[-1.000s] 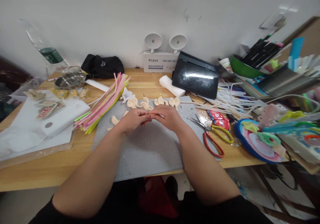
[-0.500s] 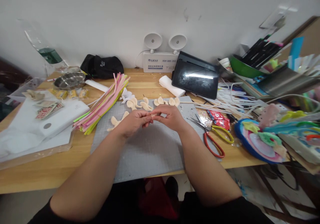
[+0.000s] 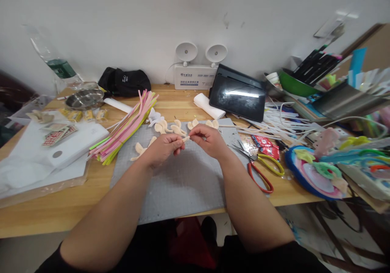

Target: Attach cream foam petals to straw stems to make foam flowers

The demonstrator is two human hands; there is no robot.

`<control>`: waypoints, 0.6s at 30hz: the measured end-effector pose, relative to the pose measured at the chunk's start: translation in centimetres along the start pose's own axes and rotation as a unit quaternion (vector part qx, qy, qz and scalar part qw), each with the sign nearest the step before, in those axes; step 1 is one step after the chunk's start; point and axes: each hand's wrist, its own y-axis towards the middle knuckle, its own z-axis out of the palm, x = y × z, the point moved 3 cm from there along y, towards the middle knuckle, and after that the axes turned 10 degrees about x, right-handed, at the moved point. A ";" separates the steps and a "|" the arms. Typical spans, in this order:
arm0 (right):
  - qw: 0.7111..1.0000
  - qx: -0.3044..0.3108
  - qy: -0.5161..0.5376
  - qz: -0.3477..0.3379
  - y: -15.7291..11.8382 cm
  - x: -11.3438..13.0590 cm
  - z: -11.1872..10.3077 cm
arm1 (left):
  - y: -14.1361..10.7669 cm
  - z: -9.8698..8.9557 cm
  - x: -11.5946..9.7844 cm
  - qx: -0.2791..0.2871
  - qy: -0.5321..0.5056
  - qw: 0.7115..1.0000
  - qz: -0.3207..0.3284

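Note:
My left hand [image 3: 167,147] is closed, its thumb and fingers pinching a small cream fuzzy piece [image 3: 186,138], which looks like chenille stem. The tip of that piece meets the pinched thumb and forefinger of my right hand [image 3: 208,140]. Both hands are raised above the grey cutting mat [image 3: 183,183]. Cream curled petal shapes lie just beyond them: one cluster [image 3: 161,127] behind my left hand, another [image 3: 212,124] behind my right. One more cream shape [image 3: 139,148] rests left of my left wrist. Most of the held piece is hidden by my fingers.
Pink and yellow chenille stems [image 3: 128,126] lie at the mat's left. On the right are scissors with a red and a yellow handle [image 3: 262,167], red packets [image 3: 266,146] and a blue round tray [image 3: 292,171]. A black tablet-like panel [image 3: 237,96] leans behind.
My right hand has drawn slightly away to the right, and its fingers are now pinched at the tip of the cream piece. More of the piece shows between the hands.

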 end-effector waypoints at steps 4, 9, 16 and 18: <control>1.000 -0.004 0.002 -0.006 0.1 0.4 0.2 | 0.0 0.2 0.0 0.012 -0.046 0.999 0.018; 0.998 -0.053 0.024 -0.002 0.3 0.3 0.9 | 0.1 0.7 0.1 0.025 -0.048 0.997 0.057; 0.994 -0.063 -0.071 0.046 0.4 -0.5 2.6 | 0.6 0.4 0.3 -0.182 -0.048 0.979 0.075; 0.988 -0.052 -0.141 0.036 0.4 -0.1 3.1 | 0.7 0.2 0.6 -0.224 -0.024 0.973 0.050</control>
